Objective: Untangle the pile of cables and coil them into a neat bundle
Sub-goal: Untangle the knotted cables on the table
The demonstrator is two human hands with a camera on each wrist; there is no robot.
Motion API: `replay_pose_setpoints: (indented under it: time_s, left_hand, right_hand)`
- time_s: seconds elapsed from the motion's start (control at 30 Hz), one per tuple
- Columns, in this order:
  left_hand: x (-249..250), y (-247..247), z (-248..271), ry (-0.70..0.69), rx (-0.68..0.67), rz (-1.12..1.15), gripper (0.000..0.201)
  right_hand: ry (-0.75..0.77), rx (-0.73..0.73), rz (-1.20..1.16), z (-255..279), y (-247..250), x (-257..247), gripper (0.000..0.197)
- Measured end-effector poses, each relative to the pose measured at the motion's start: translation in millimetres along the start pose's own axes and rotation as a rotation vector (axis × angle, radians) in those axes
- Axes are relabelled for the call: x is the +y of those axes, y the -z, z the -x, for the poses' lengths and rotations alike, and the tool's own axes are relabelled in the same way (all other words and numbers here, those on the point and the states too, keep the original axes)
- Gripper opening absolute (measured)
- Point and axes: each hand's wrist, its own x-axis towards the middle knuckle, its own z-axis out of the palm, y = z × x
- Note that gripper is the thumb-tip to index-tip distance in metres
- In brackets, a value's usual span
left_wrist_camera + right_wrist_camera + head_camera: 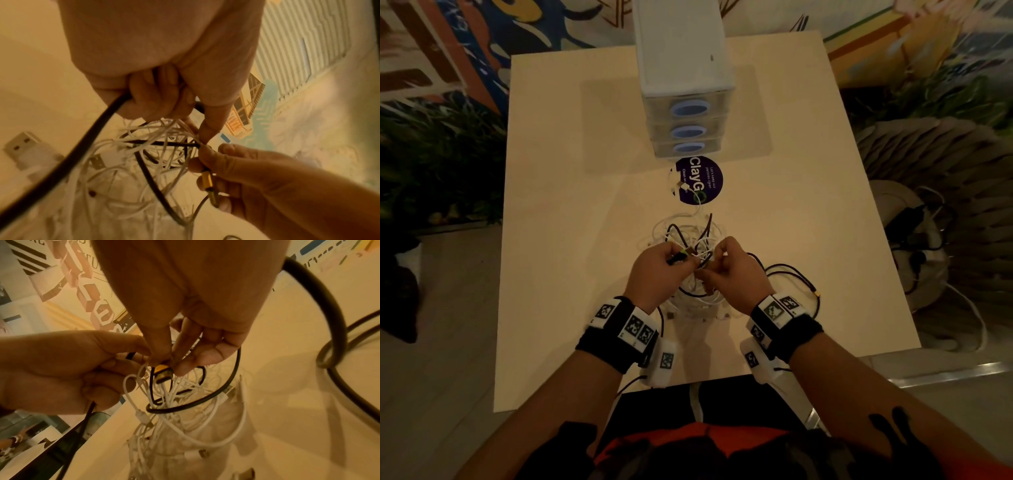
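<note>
A tangle of white and black cables (688, 233) lies in the middle of the cream table (571, 240), partly lifted between both hands. My left hand (671, 257) has its fingers curled round a thick black cable (98, 126), which hangs down from the fist. My right hand (717, 258) pinches a gold plug (162, 372) between thumb and fingertips, just right of the left hand (61, 369). The left wrist view shows that gold plug (207, 180) in the right hand (246, 170). White strands (164, 134) fan out below the left hand (156, 91).
A white three-drawer unit (685, 85) stands at the table's far middle, with a round purple sticker (705, 181) in front of it. A loose black cable loop (791, 274) with a gold end lies right of my hands. More cables (921, 240) lie on the floor at the right.
</note>
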Motion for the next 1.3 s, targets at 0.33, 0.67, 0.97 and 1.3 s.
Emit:
replay_pose_setpoints:
  time_s: [0.33, 0.67, 0.97, 1.3]
  left_hand:
    - [18, 4, -7, -0.057, 0.074, -0.165, 0.035]
    - [15, 4, -13, -0.106, -0.005, -0.184, 0.017]
    - [11, 2, -5, -0.106, 0.184, 0.025, 0.008]
    - [17, 13, -3, 0.0, 0.22, 0.131, 0.036]
  right_hand:
    - [0.065, -0.066, 0.064, 2, 6, -3, 0.061]
    - [0.079, -0.044, 0.234, -3, 7, 0, 0.034]
    - [0.234, 0.127, 0.32, -2, 12, -3, 0.025]
    - [0.135, -0.087, 0.575, 4, 20, 10, 0.04]
